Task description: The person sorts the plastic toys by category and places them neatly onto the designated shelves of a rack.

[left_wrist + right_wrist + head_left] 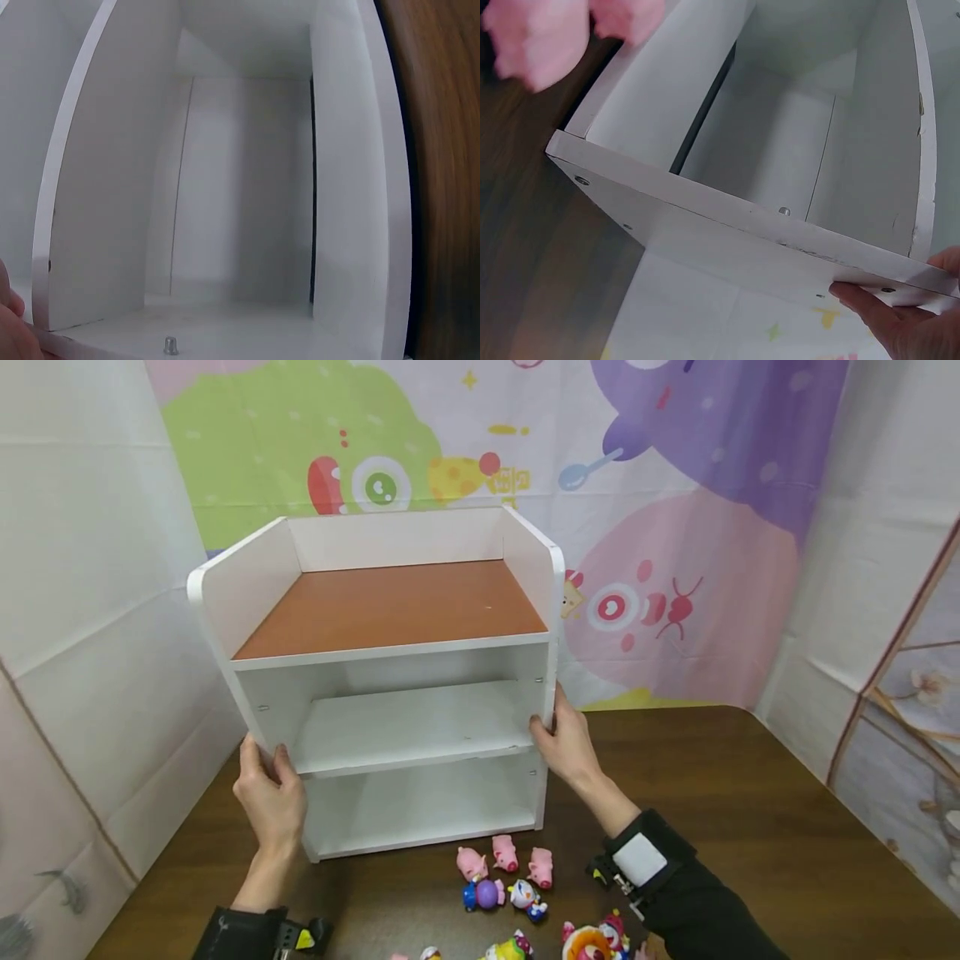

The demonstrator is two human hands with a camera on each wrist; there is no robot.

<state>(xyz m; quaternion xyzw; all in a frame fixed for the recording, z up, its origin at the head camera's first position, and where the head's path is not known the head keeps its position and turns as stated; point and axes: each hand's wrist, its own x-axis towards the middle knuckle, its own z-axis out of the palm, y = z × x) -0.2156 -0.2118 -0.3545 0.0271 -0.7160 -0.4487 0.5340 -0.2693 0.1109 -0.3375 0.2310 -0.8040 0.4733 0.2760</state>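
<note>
A small white shelf unit with a brown top surface stands on the dark wooden table, turned slightly. My left hand grips the front edge of its left side panel, about level with the middle shelf. On the opposite side my right hand holds the right side panel, thumb on the front edge and fingers round the outside. The right wrist view shows those fingers against the panel's outer face, beside a screw hole. Inside the lower compartment a metal shelf pin sticks out of the side wall.
Several small toy figures stand before the unit: pink pigs, a blue and purple figure and a white and blue one. Nearer lie a toy with an orange ring and a yellow figure. A cartoon-printed cloth hangs behind.
</note>
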